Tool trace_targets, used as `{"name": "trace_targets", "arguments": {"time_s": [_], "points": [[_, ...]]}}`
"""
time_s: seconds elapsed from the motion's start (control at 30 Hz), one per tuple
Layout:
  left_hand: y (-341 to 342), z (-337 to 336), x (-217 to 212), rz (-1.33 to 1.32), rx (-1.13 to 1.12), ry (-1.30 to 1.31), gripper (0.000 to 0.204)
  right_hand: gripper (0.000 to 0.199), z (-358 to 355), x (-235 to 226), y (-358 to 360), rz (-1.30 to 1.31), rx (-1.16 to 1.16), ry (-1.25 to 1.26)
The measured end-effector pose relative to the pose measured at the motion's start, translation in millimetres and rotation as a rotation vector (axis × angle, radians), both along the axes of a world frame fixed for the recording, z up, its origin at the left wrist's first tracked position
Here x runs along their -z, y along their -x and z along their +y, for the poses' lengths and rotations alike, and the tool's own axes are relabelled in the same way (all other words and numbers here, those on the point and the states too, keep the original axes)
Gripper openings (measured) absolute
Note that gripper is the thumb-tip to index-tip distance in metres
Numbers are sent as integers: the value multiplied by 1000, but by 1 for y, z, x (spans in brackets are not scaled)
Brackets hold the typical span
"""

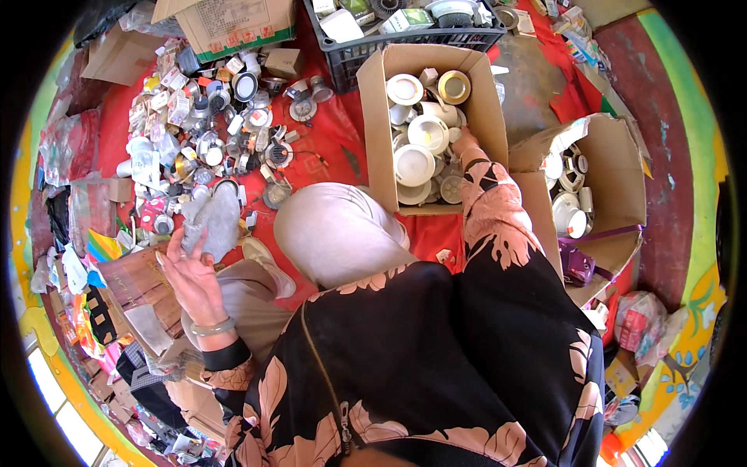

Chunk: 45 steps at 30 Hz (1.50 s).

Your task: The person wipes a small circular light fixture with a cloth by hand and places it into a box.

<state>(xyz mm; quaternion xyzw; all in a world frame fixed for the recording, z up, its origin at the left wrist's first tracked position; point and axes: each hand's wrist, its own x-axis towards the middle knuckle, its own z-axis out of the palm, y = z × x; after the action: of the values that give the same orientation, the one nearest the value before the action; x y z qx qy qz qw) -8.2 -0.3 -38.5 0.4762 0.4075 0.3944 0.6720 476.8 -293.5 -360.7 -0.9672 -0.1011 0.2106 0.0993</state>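
Observation:
My left hand point(194, 282), with a bangle on its wrist, is raised over my left thigh. Its fingers are bent against a crumpled grey cloth point(214, 224) and appear to pinch its lower edge. My right hand point(464, 142) reaches inside an open cardboard box point(377, 128), by its right wall. Round downlights with white rims fill that box, among them a white downlight point(414, 165) and a gold-rimmed downlight point(454, 87). The right hand is beside these lamps, its fingertips hidden among them, so what it grips cannot be made out.
A heap of mixed lamp parts point(210, 132) covers the red sheet point(334, 148) at the left. Right of the box stands a second cardboard box point(622, 167) with more downlights and a purple pouch point(577, 263). A black crate point(342, 66) of lamps stands at the back.

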Motion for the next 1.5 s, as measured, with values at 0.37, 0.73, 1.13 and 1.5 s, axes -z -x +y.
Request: {"name": "trace_targets", "arguments": {"time_s": [0.37, 0.73, 1.13, 1.5], "points": [[8, -2, -6, -69, -4, 3, 58, 53, 26, -108, 80, 320, -364, -57], [8, -5, -8, -68, -6, -16, 58, 31, -6, -93, 55, 558, 15, -610], [6, -1, 1, -41, 26, -20, 56, 39, 10, -28, -3, 185, 1013, -673], [1, -3, -2, -14, 36, -2, 58, 26, -4, -27, 0, 550, 1153, -1050]]}}
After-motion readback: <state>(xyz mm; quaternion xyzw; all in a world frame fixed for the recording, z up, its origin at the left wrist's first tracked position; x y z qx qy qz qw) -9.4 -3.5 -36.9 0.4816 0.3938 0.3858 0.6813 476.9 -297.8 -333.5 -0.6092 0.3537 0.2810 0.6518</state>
